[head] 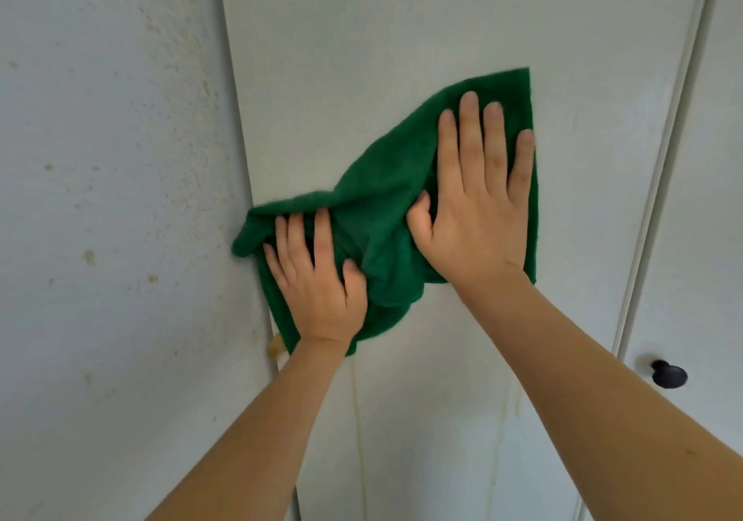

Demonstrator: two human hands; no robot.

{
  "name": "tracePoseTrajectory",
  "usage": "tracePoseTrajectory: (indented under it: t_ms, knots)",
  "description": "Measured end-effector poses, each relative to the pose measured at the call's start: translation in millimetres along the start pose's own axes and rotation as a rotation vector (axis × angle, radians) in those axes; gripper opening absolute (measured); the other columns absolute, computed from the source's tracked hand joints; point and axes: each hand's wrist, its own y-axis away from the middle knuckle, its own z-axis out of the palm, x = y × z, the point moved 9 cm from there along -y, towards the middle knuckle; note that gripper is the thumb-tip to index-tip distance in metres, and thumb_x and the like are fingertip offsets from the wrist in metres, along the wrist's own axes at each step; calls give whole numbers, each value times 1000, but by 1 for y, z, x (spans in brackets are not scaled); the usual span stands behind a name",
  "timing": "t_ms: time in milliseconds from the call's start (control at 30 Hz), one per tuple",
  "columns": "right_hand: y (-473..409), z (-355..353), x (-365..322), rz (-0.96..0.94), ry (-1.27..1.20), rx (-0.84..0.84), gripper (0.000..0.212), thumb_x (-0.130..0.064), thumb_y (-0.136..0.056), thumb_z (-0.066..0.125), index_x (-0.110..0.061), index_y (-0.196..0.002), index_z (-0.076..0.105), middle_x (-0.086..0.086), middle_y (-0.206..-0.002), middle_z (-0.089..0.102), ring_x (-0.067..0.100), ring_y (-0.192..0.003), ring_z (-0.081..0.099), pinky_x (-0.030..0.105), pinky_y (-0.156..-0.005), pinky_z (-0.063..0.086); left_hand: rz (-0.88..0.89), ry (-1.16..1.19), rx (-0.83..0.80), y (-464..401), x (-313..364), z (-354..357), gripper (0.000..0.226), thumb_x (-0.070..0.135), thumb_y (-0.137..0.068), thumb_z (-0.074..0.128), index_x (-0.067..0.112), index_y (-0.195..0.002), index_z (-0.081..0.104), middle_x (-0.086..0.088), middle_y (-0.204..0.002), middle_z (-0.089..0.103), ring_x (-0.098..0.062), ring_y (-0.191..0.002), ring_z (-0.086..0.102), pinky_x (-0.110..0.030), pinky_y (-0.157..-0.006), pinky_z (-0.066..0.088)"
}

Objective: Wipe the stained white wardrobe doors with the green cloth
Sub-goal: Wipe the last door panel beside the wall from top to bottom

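The green cloth lies spread and rumpled against the white wardrobe door, reaching from the door's left edge toward its middle. The right hand presses flat on the cloth's upper right part, fingers straight and close together. The left hand rests on the lower left part, fingers extended and slightly spread, thumb on a fold. A yellowish stain sits at the door edge just below the cloth, with faint drip lines further down. The adjoining wall carries brownish speckles. A dark knob sits on the neighbouring door.
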Motion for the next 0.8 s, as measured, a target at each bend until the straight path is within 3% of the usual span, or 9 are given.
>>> tracePoseTrajectory:
  t_ms: [167,333,433,633,800]
  knots:
    - [31,9,-2,-61,15,-79,76,-39,-91,41,-7,-157,20,13,-164,13,31,-151,10,52,-122,-1,-17,-28,-20,-8,5,0,62,28,-93,53,4,-147,36,-28,-155,32,-44,-147,24,-68,-118,15]
    - [-28,-9,12,-157,23,-17,72,-42,-92,36,-10,-156,25,11,-163,18,29,-151,15,54,-121,6,-57,32,47,-86,36,-9,64,29,-92,38,0,-149,41,-29,-158,30,-46,-149,23,-70,-116,16]
    - [-55,-16,31,-111,23,7,72,-41,-93,35,-11,-157,22,11,-164,16,28,-152,12,53,-122,5,-72,35,81,-89,39,-12,65,28,-90,37,6,-152,39,-23,-159,31,-40,-151,22,-65,-119,15]
    - [-20,-14,30,45,4,69,71,-37,-94,38,-7,-156,22,13,-163,17,30,-151,13,53,-122,7,-32,67,43,-35,39,-5,64,31,-94,36,7,-153,38,-19,-160,31,-38,-151,20,-63,-120,14]
    - [34,-1,27,44,-3,6,74,-38,-94,43,-7,-157,20,14,-163,15,30,-151,11,51,-123,4,-112,46,39,-2,34,5,64,21,-95,63,8,-151,36,-22,-159,31,-40,-151,19,-65,-120,13]
